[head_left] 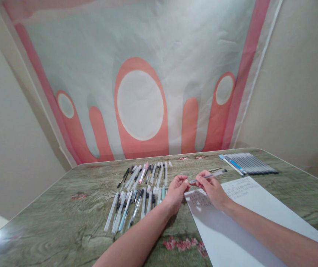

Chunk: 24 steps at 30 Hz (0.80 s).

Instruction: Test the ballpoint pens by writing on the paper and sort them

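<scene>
My right hand [210,187] grips a slim clear pen [216,173] with a dark end, held slantwise above the paper. The pen's other end points at my left hand [177,191], whose thumb and fingers are pinched together beside it. Whatever is between those left fingertips is too small to make out. Beneath my right hand lies a white sheet of paper [248,226] with rows of small handwriting along its upper part. Close to my left wrist, a lower row of pens [125,211] lies on the table, mostly clear or white, some black or light blue.
The wood-patterned table [50,222] has pink flower prints. Farther back is another row of pens [144,174]. A neat flat set of pens [250,163], with blue ones at its left side, rests at the back right. A pink and grey wall hanging [140,104] stands behind the table.
</scene>
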Each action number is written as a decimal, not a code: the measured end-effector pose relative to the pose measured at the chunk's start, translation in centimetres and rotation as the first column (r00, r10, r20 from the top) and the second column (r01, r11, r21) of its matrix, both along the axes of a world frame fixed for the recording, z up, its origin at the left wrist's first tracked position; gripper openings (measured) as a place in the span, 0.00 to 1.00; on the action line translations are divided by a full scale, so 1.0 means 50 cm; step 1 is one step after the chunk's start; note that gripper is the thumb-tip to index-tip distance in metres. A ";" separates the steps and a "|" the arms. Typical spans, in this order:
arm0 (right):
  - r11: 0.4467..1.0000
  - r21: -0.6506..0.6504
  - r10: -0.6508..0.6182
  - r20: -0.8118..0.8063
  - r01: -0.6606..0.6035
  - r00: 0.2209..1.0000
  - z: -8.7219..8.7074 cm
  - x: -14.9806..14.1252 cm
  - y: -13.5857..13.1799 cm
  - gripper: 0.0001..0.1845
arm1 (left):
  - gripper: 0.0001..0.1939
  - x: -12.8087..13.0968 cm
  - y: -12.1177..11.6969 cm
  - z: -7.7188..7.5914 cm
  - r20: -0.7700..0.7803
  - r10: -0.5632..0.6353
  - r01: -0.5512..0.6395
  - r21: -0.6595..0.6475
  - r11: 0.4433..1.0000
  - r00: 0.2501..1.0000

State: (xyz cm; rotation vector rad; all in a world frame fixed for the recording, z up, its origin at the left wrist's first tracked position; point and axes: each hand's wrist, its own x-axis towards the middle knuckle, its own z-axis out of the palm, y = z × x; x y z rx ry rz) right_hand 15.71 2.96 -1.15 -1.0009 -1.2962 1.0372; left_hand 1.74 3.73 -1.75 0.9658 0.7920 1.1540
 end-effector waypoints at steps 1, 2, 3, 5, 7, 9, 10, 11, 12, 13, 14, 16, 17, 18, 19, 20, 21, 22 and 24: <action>1.000 0.002 -0.001 0.008 0.001 1.000 0.000 0.000 0.000 0.11 | 0.19 0.000 -0.001 0.001 -0.004 0.000 0.000 0.001 1.000 1.000; 1.000 0.003 -0.002 0.015 0.002 1.000 0.000 0.001 0.000 0.11 | 0.19 0.000 -0.001 0.001 -0.007 0.000 0.000 0.001 1.000 1.000; 1.000 0.002 -0.004 0.020 0.004 1.000 -0.001 0.002 0.000 0.11 | 0.18 0.000 -0.002 0.002 -0.010 0.001 -0.001 0.001 1.000 1.000; 1.000 0.001 -0.009 0.026 0.009 1.000 -0.003 0.002 0.002 0.11 | 0.18 0.000 -0.002 0.004 -0.021 0.001 -0.001 0.002 1.000 1.000; 1.000 0.001 -0.010 0.022 0.010 1.000 -0.006 0.003 0.003 0.11 | 0.18 0.000 -0.003 0.004 -0.032 -0.002 0.002 0.007 1.000 0.999; 1.000 -0.001 -0.010 0.013 0.010 1.000 -0.009 0.003 0.005 0.11 | 0.18 0.000 -0.002 0.004 -0.039 -0.003 0.004 0.015 1.000 0.999; 1.000 -0.003 -0.010 0.011 0.010 1.000 -0.010 0.003 0.005 0.11 | 0.18 -0.001 -0.002 0.004 -0.040 -0.003 0.004 0.018 1.000 0.999; 1.000 -0.005 -0.010 0.011 0.010 1.000 -0.010 0.003 0.005 0.11 | 0.19 -0.001 -0.002 0.003 -0.039 -0.003 0.004 0.021 1.000 0.999; 1.000 -0.005 -0.011 0.014 0.011 1.000 -0.009 0.003 0.004 0.11 | 0.18 -0.001 -0.002 0.003 -0.038 -0.004 0.005 0.025 1.000 0.999; 1.000 -0.002 -0.012 0.019 0.012 1.000 -0.008 0.002 0.003 0.11 | 0.18 -0.001 -0.002 0.003 -0.036 -0.006 0.007 0.031 0.999 0.999; 1.000 0.001 -0.013 0.029 0.013 0.999 -0.007 0.002 0.002 0.11 | 0.18 -0.002 -0.002 0.002 -0.034 -0.009 0.010 0.037 0.999 0.999; 1.000 0.010 -0.020 0.052 0.019 0.998 -0.003 0.002 -0.001 0.11 | 0.18 -0.002 -0.002 0.003 -0.036 -0.010 0.011 0.044 0.999 0.999; 1.000 0.013 -0.023 0.064 0.022 0.998 -0.001 0.001 -0.002 0.11 | 0.18 -0.002 -0.002 0.003 -0.040 -0.008 0.010 0.044 0.999 0.999; 1.000 0.014 -0.025 0.074 0.024 0.997 0.001 0.001 -0.003 0.11 | 0.18 -0.002 -0.002 0.003 -0.044 -0.006 0.008 0.042 0.999 0.999; 1.000 0.014 -0.029 0.079 0.028 0.996 0.002 0.001 -0.004 0.12 | 0.18 -0.001 -0.003 0.004 -0.049 -0.004 0.006 0.039 0.999 0.999; 0.999 0.015 -0.031 0.081 0.030 0.996 0.003 0.001 -0.004 0.12 | 0.17 0.000 -0.003 0.005 -0.052 -0.003 0.005 0.036 0.999 0.999; 0.999 0.015 -0.031 0.082 0.030 0.996 0.003 0.001 -0.004 0.12 | 0.17 0.000 -0.004 0.006 -0.057 -0.002 0.004 0.034 0.999 0.998; 1.000 0.017 -0.028 0.083 0.027 0.996 0.002 0.001 -0.003 0.12 | 0.17 0.000 -0.004 0.008 -0.066 -0.001 0.003 0.034 0.999 0.998; 1.000 0.023 -0.023 0.079 0.022 0.997 -0.002 0.001 0.000 0.13 | 0.16 -0.001 -0.003 0.011 -0.102 -0.009 0.013 0.037 0.999 0.995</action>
